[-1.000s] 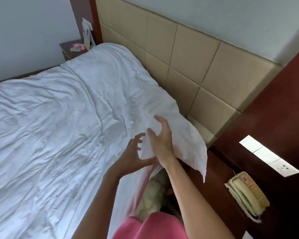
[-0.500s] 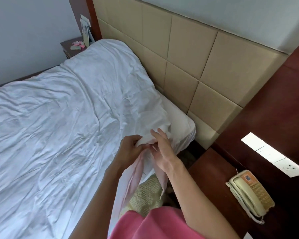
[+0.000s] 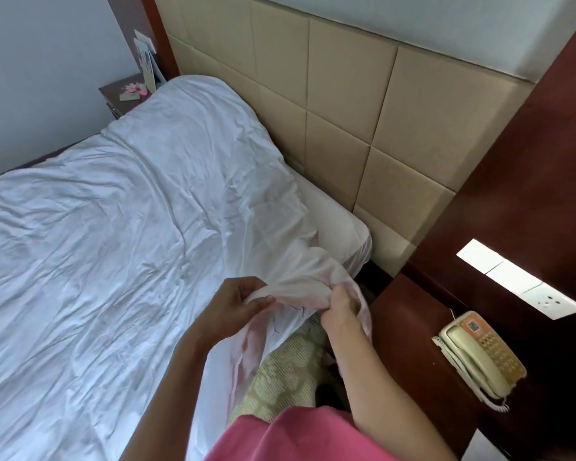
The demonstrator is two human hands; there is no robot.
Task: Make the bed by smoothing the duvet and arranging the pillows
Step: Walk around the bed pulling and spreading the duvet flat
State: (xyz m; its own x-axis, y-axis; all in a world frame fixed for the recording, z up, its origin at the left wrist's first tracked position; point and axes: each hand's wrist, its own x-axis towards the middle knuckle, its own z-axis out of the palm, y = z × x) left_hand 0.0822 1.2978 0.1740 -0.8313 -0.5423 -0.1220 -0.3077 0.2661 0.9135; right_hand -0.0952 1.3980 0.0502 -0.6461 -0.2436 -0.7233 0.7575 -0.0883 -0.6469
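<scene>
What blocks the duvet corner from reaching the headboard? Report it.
Nothing visible. Both hands, left and right, already grip the duvet corner. Between it and the headboard lies only bare mattress.

Duvet (image 3: 113, 244) spread over the bed, its near right corner lifted off the mattress (image 3: 340, 227), which lies bare at the head end beside the headboard (image 3: 346, 111). Left hand (image 3: 236, 306) and right hand (image 3: 341, 306) side by side at the bed's near edge, each gripping the raised corner, left hand nearer the bed's middle. Headboard behind the bed, along its right side. Nightstand (image 3: 413, 327) right of the hands, telephone (image 3: 479, 357) on it. Wall switch panel (image 3: 519, 277) above and behind the telephone. Far nightstand (image 3: 120, 94) beyond the duvet's far corner, small items on top
</scene>
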